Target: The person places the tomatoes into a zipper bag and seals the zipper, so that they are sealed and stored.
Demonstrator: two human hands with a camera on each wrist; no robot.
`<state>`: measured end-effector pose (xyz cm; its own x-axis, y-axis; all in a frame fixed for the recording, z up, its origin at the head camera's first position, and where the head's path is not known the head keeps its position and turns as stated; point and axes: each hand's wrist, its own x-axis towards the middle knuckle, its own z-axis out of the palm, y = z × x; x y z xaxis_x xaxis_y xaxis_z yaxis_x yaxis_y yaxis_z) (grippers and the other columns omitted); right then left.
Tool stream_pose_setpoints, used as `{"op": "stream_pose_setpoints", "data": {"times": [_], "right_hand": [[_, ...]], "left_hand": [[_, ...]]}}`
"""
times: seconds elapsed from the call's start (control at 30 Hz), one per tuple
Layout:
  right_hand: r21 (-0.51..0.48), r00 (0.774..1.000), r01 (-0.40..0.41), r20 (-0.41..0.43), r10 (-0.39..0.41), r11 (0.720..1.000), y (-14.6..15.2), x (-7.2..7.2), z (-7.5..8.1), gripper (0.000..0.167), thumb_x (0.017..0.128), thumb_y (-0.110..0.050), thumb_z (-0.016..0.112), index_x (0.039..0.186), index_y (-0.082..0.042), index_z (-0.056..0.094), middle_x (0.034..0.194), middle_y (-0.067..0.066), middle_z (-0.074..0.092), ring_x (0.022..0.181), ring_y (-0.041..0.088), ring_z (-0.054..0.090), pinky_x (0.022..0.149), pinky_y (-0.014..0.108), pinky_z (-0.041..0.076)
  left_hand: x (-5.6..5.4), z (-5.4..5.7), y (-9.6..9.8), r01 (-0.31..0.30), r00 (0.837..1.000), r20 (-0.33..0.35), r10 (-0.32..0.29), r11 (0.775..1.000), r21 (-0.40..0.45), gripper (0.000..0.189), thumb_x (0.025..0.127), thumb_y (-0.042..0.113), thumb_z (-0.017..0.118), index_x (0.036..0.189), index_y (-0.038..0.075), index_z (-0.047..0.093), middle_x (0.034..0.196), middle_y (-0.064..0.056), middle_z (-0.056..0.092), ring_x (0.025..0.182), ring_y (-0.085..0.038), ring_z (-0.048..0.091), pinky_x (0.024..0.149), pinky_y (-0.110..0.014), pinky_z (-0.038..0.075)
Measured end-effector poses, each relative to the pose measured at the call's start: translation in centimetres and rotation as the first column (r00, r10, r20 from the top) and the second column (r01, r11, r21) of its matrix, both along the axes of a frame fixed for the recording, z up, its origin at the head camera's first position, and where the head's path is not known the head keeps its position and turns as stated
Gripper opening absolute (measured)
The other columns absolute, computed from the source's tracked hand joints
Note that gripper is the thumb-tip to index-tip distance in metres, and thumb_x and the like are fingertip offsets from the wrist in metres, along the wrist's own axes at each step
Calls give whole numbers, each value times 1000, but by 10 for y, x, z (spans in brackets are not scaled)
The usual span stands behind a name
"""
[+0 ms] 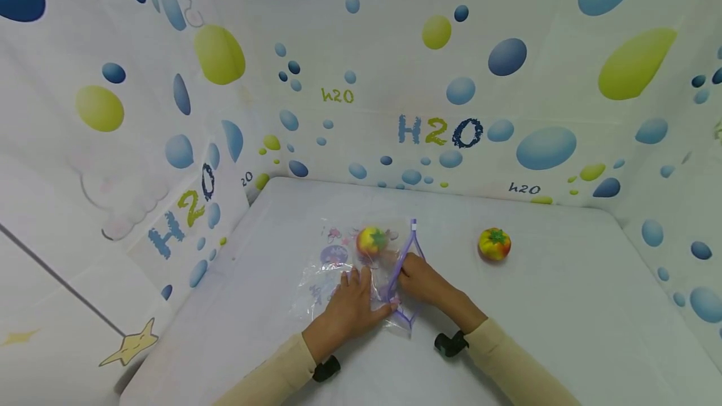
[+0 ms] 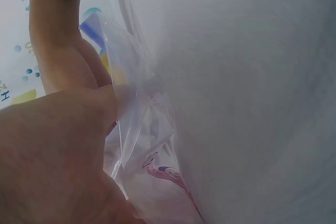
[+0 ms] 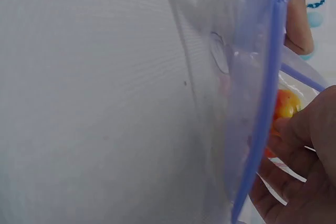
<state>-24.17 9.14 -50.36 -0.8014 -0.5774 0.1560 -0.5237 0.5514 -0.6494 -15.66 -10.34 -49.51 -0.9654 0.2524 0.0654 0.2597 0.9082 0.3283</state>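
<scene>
Left hand [image 1: 352,309]: fingers extended, resting on the printed zip bag [image 1: 334,255]. Right hand [image 1: 420,277]: inserted at the bag's mouth, fingers partly bent; grip cannot be determined. First red-yellow fruit [image 1: 371,241]: inside bag, beyond left fingertips. Second red-yellow fruit [image 1: 494,245]: outside, forward-right of right hand.

Rests left fingers [image 1: 365,277] on the clear bag [image 1: 311,290], with right fingers [image 1: 407,268] inside the bag's purple-edged opening [image 1: 398,266]. Has one red-yellow fruit [image 1: 370,241] within the bag, a second fruit [image 1: 494,245] on the surface [image 1: 564,287] right of the bag.
</scene>
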Motion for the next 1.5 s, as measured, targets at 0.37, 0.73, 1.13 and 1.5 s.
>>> {"op": "stream_pose_setpoints", "data": {"times": [0.37, 0.73, 1.13, 1.5], "right_hand": [[18, 999, -30, -34, 30, 999, 25, 5, 17, 14, 103, -9, 63, 111, -8, 74, 103, 1, 75, 96, 15, 70, 85, 32, 60], [73, 984, 171, -67, -166, 983, 85, -5, 38, 27, 102, -19, 71, 126, -8, 73, 123, 7, 74, 109, 24, 69, 93, 45, 61], [92, 930, 367, -59, -362, 926, 148, -16, 46, 65, 100, -30, 74, 153, -2, 48, 151, 28, 51, 138, 47, 49, 114, 67, 41], [151, 900, 422, 48, -433, 894, 190, -23, 38, 89, 97, -44, 75, 161, 3, 32, 161, 36, 33, 148, 57, 30, 112, 82, 24]], "left_hand": [[-1, -1, 2, -19, 1000, 10, 19, 1000, -5, 94, 93, 67, 67, 139, -10, 42, 141, -43, 51, 131, -60, 52, 104, -61, 52], [0, 1, 3, -25, 998, 56, 23, 999, 25, 97, 93, 67, 67, 146, -10, 40, 148, -44, 46, 137, -62, 47, 107, -64, 48], [2, 4, 4, -9, 998, 55, 7, 999, 34, 95, 94, 64, 69, 144, -11, 40, 147, -46, 46, 137, -64, 46, 107, -65, 48], [2, 5, 5, -18, 998, 58, 16, 999, 39, 93, 94, 63, 69, 143, -10, 41, 147, -44, 47, 137, -62, 47, 106, -66, 49]]}}
